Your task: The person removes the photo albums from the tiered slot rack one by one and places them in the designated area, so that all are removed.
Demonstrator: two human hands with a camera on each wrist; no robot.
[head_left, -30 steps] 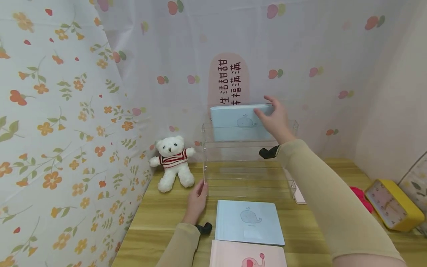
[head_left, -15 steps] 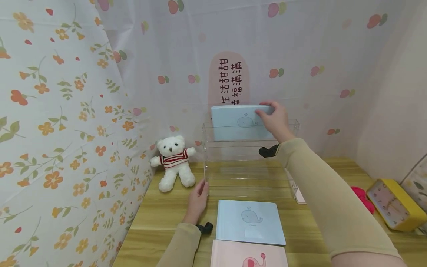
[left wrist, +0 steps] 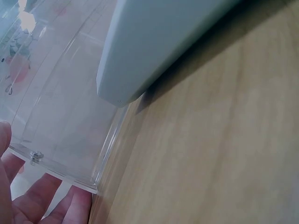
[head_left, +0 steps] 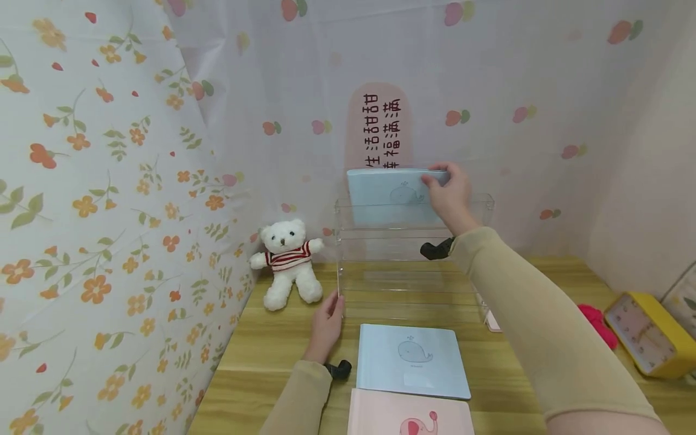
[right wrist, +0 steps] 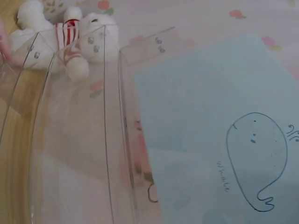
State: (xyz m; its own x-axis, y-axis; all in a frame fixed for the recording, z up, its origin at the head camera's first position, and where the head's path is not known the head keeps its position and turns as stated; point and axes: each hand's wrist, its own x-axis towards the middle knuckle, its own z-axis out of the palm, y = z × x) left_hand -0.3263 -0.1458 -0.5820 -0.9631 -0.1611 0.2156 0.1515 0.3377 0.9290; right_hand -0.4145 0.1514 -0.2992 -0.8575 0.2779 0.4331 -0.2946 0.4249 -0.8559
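Observation:
My right hand (head_left: 451, 196) pinches the top right corner of a light blue book (head_left: 375, 190) with a whale drawing. This book stands in the top tier of a clear acrylic rack (head_left: 405, 235), its upper part above the front lip. Close up in the right wrist view, the blue cover (right wrist: 187, 116) rises beside the clear panels, leaning. My left hand (head_left: 326, 326) holds the rack's lower left side. In the left wrist view, fingers (left wrist: 39, 198) lie behind the side panel (left wrist: 56, 173) and the thumb is in front.
A second blue whale book (head_left: 380, 362) and a pink book (head_left: 375, 417) lie on the wooden table (head_left: 272, 362) before the rack. A white teddy bear (head_left: 290, 260) sits left. At right are a yellow clock (head_left: 669, 338), a red item (head_left: 598, 323) and a pink item (head_left: 493, 323).
My right hand's raised index finger has come down onto the blue book's top edge. The book now leans back slightly more. The left hand keeps its place on the rack.

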